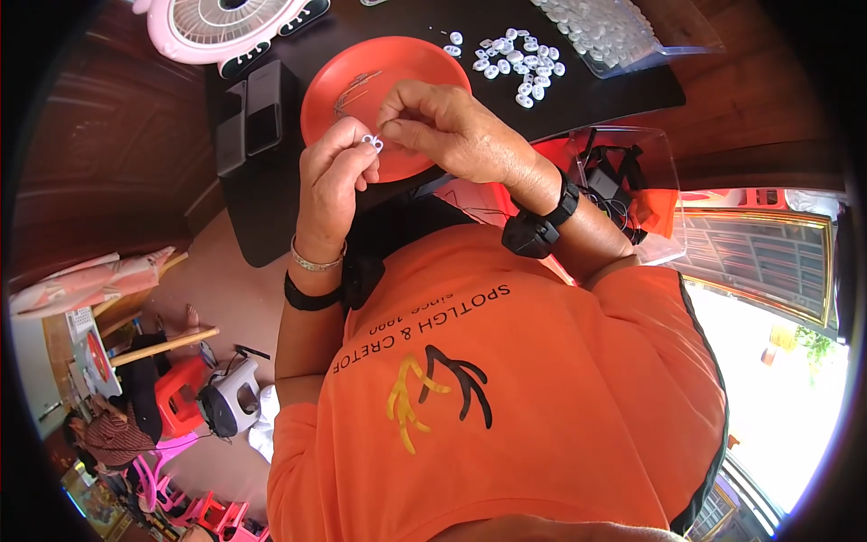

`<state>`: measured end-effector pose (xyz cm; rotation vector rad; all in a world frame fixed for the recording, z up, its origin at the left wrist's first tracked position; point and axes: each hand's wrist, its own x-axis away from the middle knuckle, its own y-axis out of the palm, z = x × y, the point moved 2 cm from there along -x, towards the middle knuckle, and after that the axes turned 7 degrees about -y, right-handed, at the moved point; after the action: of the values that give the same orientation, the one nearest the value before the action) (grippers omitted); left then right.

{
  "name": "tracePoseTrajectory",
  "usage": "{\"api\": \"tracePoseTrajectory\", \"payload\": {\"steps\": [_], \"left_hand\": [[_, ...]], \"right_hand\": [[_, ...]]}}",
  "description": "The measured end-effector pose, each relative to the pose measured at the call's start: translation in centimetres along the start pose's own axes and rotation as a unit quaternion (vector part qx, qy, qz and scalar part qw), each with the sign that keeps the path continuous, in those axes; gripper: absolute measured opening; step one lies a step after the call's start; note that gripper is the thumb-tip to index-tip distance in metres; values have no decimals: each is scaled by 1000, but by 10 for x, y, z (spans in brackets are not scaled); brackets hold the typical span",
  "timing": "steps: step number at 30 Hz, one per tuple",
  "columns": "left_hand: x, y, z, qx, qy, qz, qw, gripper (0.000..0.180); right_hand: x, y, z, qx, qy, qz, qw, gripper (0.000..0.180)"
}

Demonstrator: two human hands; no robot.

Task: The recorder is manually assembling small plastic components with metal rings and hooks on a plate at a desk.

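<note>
Both hands' fingers (pixel 384 122) pinch one small white piece (pixel 372 141).

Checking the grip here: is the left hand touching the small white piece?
Touching. The head view shows the left hand pinching the small white piece between its fingertips, above the orange plate.

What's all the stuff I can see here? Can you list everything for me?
small oval piece: one, white, pinched between both hands
plate: one, orange-red, on the mat
loose oval pieces: many, white, heaped beside the plate
mat: one, black, on the wooden table
clear container: one, holds white pieces, far right
fan: one, pink, top left
black blocks: two, left of plate
left hand: silver bracelet, black band
right hand: black wrist device
</note>
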<state>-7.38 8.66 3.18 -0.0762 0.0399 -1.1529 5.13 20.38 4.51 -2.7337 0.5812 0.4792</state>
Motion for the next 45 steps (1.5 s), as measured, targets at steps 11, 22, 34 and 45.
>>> {"api": "tracePoseTrajectory", "payload": {"steps": [11, 22, 34, 45], "left_hand": [[1, -2, 2, -46, 7, -31, 998, 18], [4, 1, 4, -45, 4, -45, 998, 19], [10, 6, 2, -41, -21, -37, 998, 20], [18, 0, -4, 30, -32, 11, 999, 19]], "right_hand": [[1, -3, -4, 65, -17, -26, 997, 9], [3, 1, -4, 119, -34, -34, 992, 11], [6, 6, 1, 159, -60, -43, 985, 13], [-41, -88, 20, 445, 60, 34, 893, 19]]}}
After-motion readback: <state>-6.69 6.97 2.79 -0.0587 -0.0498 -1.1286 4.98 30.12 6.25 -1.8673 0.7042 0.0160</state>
